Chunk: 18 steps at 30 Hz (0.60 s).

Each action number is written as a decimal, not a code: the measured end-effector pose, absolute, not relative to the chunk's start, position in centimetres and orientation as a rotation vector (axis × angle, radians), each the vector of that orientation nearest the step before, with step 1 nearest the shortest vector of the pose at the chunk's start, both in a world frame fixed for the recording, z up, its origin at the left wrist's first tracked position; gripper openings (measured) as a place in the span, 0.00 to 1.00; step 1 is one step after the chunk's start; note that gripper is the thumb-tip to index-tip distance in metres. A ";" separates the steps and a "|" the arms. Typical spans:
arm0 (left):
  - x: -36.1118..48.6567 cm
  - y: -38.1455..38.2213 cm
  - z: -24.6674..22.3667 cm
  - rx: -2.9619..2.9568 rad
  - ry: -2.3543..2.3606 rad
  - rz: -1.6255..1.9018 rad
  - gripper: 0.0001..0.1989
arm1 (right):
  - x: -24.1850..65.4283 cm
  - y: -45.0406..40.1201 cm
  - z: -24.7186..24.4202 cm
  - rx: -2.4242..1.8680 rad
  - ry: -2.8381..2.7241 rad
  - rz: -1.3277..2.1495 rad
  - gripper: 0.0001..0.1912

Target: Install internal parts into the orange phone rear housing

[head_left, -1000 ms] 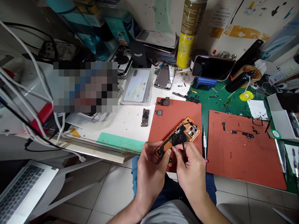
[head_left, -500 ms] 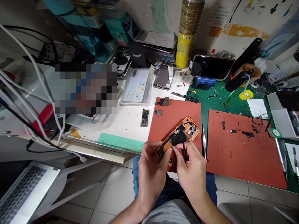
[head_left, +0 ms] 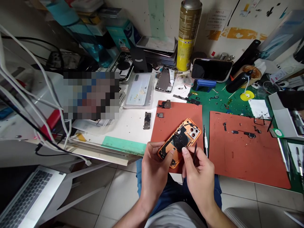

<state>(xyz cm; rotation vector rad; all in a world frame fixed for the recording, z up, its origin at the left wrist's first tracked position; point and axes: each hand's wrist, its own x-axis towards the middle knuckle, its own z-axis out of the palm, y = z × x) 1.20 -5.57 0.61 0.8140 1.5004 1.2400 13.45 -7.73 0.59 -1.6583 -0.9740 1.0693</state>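
An orange phone back housing with camera openings lies tilted over the brown-red mat. My left hand is closed on its lower left end, thumb on the inner face. Inside the housing a round black charging coil shows. My right hand is closed, with a thin black stick-like tool tucked between its fingers. Its thumb and index finger pinch together at the coil's lower right edge; whether they grip that edge I cannot tell. A silver precision screwdriver lies just right of the housing.
Small phone parts lie on the left mat and right mat. A logic board rests on the white desk. Behind stand a propped phone and a spray can. White cables hang at left above a laptop.
My right hand has shifted slightly right and turned, and its thumb has moved away from my left thumb. The round black coil now shows more fully. The view has shifted a little.
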 end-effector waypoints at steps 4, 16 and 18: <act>1.0 -5.3 1.0 0.684 1.405 1.205 0.24 | 13.6 -9.3 1.6 -1.672 -0.761 1.256 0.26; -0.1 -8.3 2.2 0.704 1.182 1.026 0.20 | 14.1 -10.1 3.1 -1.478 -0.677 1.414 0.28; -0.3 -8.1 2.3 0.748 1.209 1.031 0.18 | 14.2 -10.3 3.2 -1.464 -0.698 1.401 0.26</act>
